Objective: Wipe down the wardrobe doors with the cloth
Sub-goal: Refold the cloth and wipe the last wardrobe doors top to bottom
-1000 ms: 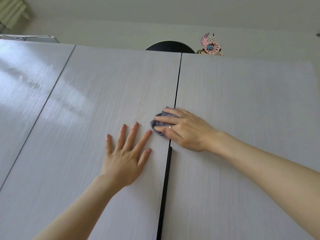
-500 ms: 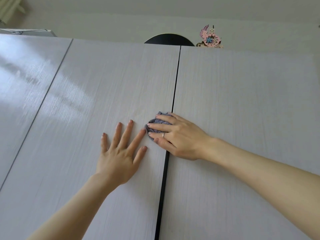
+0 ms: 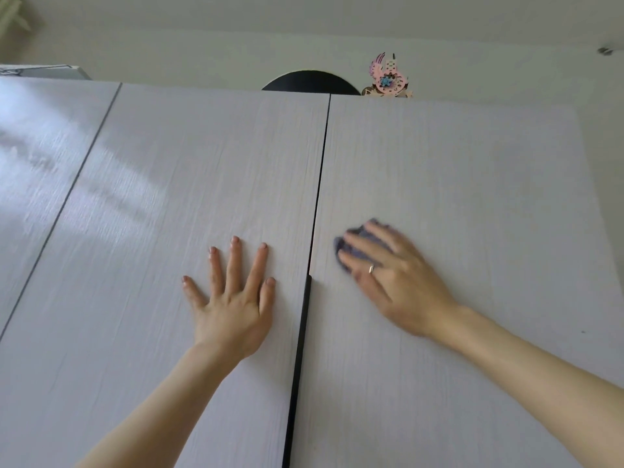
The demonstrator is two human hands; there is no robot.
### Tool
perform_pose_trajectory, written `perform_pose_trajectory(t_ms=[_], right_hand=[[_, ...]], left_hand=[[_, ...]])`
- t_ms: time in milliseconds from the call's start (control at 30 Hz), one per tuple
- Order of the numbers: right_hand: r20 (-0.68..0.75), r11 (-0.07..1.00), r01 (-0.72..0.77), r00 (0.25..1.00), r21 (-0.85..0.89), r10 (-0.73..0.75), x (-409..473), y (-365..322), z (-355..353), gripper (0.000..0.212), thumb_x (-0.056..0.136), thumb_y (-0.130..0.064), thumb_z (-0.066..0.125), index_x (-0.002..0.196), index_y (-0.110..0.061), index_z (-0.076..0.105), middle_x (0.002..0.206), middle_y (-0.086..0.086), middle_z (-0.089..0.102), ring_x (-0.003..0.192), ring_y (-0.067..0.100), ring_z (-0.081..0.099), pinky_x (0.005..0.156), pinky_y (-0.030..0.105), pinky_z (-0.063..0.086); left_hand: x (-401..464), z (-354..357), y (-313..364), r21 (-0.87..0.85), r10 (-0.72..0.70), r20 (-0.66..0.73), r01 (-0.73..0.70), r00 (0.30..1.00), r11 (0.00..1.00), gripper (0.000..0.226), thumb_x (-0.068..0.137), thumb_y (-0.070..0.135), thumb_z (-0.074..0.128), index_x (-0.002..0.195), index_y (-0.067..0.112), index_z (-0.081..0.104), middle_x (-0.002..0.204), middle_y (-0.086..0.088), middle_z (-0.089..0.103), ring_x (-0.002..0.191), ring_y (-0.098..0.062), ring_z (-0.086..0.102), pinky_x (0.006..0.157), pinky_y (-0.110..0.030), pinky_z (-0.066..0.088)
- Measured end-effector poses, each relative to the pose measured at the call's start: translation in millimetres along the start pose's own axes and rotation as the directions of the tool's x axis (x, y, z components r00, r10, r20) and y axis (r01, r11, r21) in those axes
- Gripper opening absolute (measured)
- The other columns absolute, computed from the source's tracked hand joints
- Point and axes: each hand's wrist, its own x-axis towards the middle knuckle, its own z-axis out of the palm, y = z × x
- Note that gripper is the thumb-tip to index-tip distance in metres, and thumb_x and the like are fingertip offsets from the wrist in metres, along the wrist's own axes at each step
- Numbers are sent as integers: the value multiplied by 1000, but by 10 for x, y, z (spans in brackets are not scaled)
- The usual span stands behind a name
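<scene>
Cloth (image 3: 353, 246) pressed to the right wardrobe door (image 3: 456, 197) under the right hand (image 3: 393, 282).

The grey cloth is bunched beneath the right hand's extended, blurred fingers, just right of the dark gap between the doors. The left hand (image 3: 233, 298) lies flat on the middle door (image 3: 189, 163), fingers spread and holding nothing.

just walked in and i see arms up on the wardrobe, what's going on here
A person is wiping the pale wardrobe doors. The right hand presses a small bluish-grey cloth against the right-hand door, just right of the dark gap between the doors; the hand looks blurred, so it seems to be mid-swipe. The left hand lies flat, fingers spread, on the middle door, bracing it. A black rounded object and a pink ornament show above the wardrobe's top edge.
</scene>
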Motion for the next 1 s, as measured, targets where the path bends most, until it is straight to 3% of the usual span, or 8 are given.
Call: perform_pose_trajectory(t_ms=[133, 267, 433, 533, 633, 700, 833, 1000], right_hand=[[85, 971, 237, 968, -24, -234, -114, 203, -89, 50, 102, -38, 23, 120, -20, 66, 133, 1, 57, 128, 29, 48, 107, 46, 38], [-51, 981, -167, 985, -99, 162, 39, 810, -235, 58, 97, -44, 20, 125, -13, 61, 138, 7, 52, 131, 32, 42, 112, 37, 28], [-161, 817, -577, 804, 16, 572, -247, 718, -262, 62, 92, -44, 18, 129, -13, 58, 144, 6, 45, 138, 31, 28, 116, 39, 19], [-83, 975, -224, 971, -12, 222, -723, 232, -145, 47, 98, -34, 29, 121, -13, 65, 137, 6, 53, 133, 34, 37, 110, 50, 29], [55, 993, 113, 992, -29, -111, -899, 251, -217, 43, 102, -34, 29, 122, -20, 64, 135, 1, 55, 132, 30, 42, 108, 48, 33], [27, 992, 97, 995, -81, -95, -716, 376, -249, 44, 101, -34, 29, 120, -19, 66, 132, 3, 57, 128, 31, 47, 105, 48, 38], [-64, 960, -279, 959, -16, 277, -180, 343, -195, 51, 91, -36, 31, 118, -11, 66, 132, 9, 57, 128, 37, 45, 106, 51, 36], [-24, 994, 111, 994, 22, -110, -440, -359, 106, 42, 91, -28, 38, 115, -13, 68, 128, 8, 60, 123, 36, 50, 107, 50, 33]], left_hand=[[24, 9, 44, -20, -22, -30, 22, 999, 1000, 50, 96, 48, 1, 123, 48, -41, 150, 3, -37, 139, -28, -32, 110, -64, -9], [31, 23, 36, -25, -27, -42, 26, 999, 999, 51, 96, 49, 2, 124, 50, -40, 151, 6, -36, 140, -27, -30, 110, -63, -8], [14, 64, 14, -45, -27, -87, 23, 996, 999, 49, 96, 50, 3, 128, 51, -34, 153, 7, -32, 141, -24, -29, 110, -61, -11], [8, 102, 10, -35, -32, -114, 28, 993, 999, 51, 96, 50, 4, 139, 49, -24, 155, 7, -27, 142, -23, -26, 110, -60, -12], [9, 132, 40, -41, -47, -136, 42, 990, 998, 52, 96, 50, 5, 145, 48, -14, 157, 7, -22, 143, -23, -23, 110, -61, -11], [0, 141, 60, -55, -55, -145, 48, 988, 997, 52, 97, 48, 7, 146, 47, -11, 158, 6, -20, 144, -23, -21, 110, -61, -10], [-47, 160, 35, -54, -54, -139, 46, 989, 997, 52, 98, 47, 7, 146, 46, -13, 157, 6, -21, 143, -23, -22, 111, -59, -11], [-197, 243, -32, -27, -30, -122, 26, 992, 999, 52, 98, 46, 6, 144, 44, -18, 156, 5, -25, 143, -21, -25, 112, -55, -13]])
